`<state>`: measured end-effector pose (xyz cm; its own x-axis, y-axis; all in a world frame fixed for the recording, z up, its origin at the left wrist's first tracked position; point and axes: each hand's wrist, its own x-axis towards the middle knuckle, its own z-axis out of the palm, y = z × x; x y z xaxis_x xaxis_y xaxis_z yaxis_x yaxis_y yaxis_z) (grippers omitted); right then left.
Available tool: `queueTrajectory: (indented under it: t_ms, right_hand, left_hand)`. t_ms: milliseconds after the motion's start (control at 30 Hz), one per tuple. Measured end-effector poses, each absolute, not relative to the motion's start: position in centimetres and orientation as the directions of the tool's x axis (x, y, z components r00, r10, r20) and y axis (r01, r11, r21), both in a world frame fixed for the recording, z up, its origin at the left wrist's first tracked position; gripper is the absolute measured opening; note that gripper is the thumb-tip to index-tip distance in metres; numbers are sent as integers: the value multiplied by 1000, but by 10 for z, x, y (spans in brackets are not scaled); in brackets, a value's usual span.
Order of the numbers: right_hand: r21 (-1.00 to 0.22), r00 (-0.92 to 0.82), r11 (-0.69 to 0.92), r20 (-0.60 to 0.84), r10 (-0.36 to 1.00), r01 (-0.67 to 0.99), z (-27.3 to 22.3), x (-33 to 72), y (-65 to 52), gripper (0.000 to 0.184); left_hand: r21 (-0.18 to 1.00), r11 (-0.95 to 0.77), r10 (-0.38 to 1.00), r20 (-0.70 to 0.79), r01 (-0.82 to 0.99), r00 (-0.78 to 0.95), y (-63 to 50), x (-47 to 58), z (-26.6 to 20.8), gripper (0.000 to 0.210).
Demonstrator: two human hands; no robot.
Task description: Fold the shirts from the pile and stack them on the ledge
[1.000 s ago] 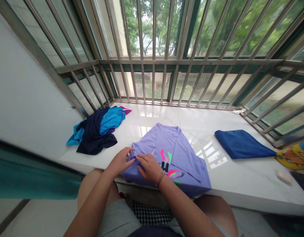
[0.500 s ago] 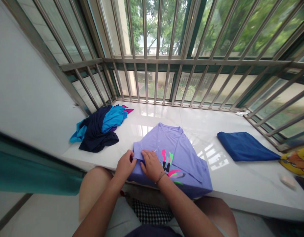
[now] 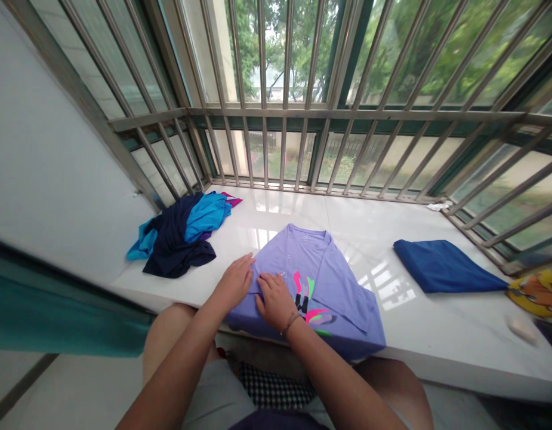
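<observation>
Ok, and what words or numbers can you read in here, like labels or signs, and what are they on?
None can be read.
Purple long-sleeved shirt: the bright print shows pink, green and black shapes, with no word I can make out.
Inside its collar: a faint mark, too small to read.
Folded blue garment and clothes pile: no writing shows.
</observation>
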<state>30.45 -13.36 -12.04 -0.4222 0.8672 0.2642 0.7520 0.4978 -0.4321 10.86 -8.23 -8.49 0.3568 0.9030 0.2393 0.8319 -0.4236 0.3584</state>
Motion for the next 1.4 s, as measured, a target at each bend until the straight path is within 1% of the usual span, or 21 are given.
queueTrajectory:
  t_ms: [67, 133, 233, 467, 533, 633, 667, 733, 800, 867, 967, 1033, 1100, 1233, 1333, 1400]
  right_hand:
    - [-430, -422, 496, 261, 868, 754, -120, 304, -134, 54]
    - [-431, -420, 493, 258, 870, 756, -119, 305, -134, 55]
    - [-442, -420, 491, 255, 871, 751, -118, 306, -134, 55]
    - [-462, -413, 495, 273, 869, 736, -119, 303, -137, 54]
    - [-480, -419, 508, 287, 862, 716, -115, 304, -135, 49]
    - [-482, -398, 514, 327, 857, 710, -99, 326, -125, 33]
    - [-477, -368, 497, 341, 865, 725, -92, 342, -119, 30]
    - [-459, -267, 413, 350, 898, 787, -76, 383, -110, 27]
    - [-414, -139, 274, 328, 934, 868, -64, 432, -107, 27]
    - [-339, -73, 174, 289, 955, 925, -58, 477, -118, 26]
    - [-236, -135, 186, 215, 967, 954, -62, 524, -158, 26]
    - [-196, -146, 181, 180, 973, 964, -73, 543, -193, 27]
    - [-176, -62, 95, 182, 981, 980, -86, 556, -224, 29]
    - [-140, 181, -152, 229, 956, 979, -108, 568, -259, 31]
    - [-95, 245, -228, 249, 937, 969, -114, 564, -259, 30]
    - [-102, 255, -236, 264, 930, 966, -116, 560, -251, 30]
  left_hand:
    - [300, -431, 902, 147, 851, 405, -76, 121, -96, 51]
    - [229, -362, 932, 53, 904, 360, -71, 126, -106, 56]
    - [156, -287, 958, 14, 945, 288, -66, 122, -117, 61]
    - [130, -212, 976, -11, 968, 215, -64, 123, -122, 65]
    - [107, -186, 981, -43, 977, 192, -64, 127, -122, 67]
    - [87, -161, 980, -101, 983, 170, -60, 130, -116, 69]
    - [87, -149, 981, -115, 985, 158, -58, 131, -112, 69]
    - [97, -130, 984, -108, 987, 141, -52, 132, -104, 66]
    - [128, -182, 981, -47, 975, 189, -47, 135, -96, 61]
    - [185, -344, 938, 27, 921, 345, -48, 140, -92, 57]
    - [265, -597, 794, 61, 757, 605, -60, 152, -94, 56]
    - [292, -674, 721, 60, 678, 691, -72, 162, -101, 57]
    - [297, -693, 699, 58, 656, 713, -83, 171, -109, 59]
    - [246, -646, 753, 48, 723, 656, -100, 185, -128, 69]
    - [193, -607, 792, 66, 771, 607, -110, 193, -134, 70]
    - [179, -587, 808, 66, 789, 586, -115, 197, -134, 70]
